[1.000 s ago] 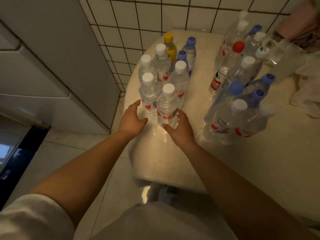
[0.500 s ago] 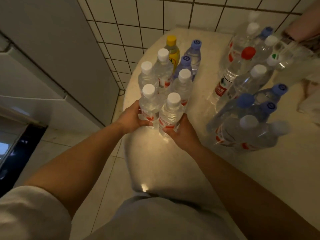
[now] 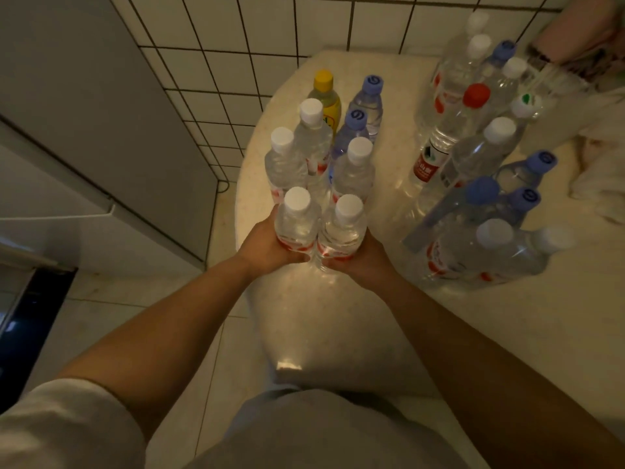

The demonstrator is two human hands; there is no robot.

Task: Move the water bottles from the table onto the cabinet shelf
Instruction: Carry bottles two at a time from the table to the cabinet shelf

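Two clear white-capped water bottles with red labels stand side by side at the near edge of the cream table (image 3: 338,333). My left hand (image 3: 267,247) grips the left bottle (image 3: 297,220) low on its body. My right hand (image 3: 362,260) grips the right bottle (image 3: 345,228) the same way. Right behind them stand three more white-capped bottles (image 3: 353,167), two blue-capped bottles (image 3: 367,103) and a yellow-capped bottle (image 3: 326,96). A larger crowd of bottles (image 3: 480,184) fills the table's right side. The bases of the held bottles are hidden by my fingers.
A grey cabinet (image 3: 101,113) stands to the left of the table, with a dark opening (image 3: 30,319) lower left. A white tiled wall (image 3: 304,25) runs behind. White cloth (image 3: 602,170) lies at the far right of the table.
My hands have gone from reaching beside the two front bottles to curling round them. The pair has risen slightly toward me.
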